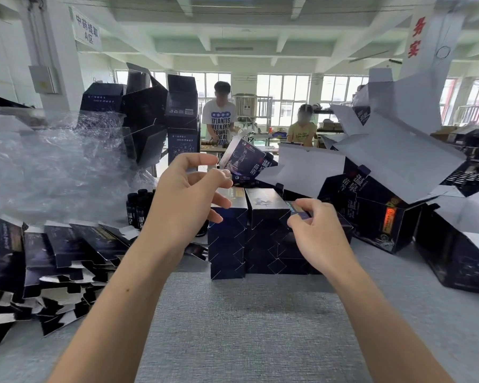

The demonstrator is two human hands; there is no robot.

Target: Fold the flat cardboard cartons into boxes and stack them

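A: Where's the box?
B: From the head camera, the right hand [315, 230] pinches a small glossy navy cardboard box [297, 212] at the stack's [233, 244] right top edge; its long axis is unclear.
A: The left hand [188, 194]?
B: Fingers spread, holding nothing, over the stack's left column.

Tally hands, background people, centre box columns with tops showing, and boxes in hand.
Hands: 2, left hand, right hand
Background people: 2, person in white T-shirt, person in yellow T-shirt
Box columns with tops showing: 2, left column, column beside it
Boxes in hand: 1, small carton pinched by the right hand
Total: 7
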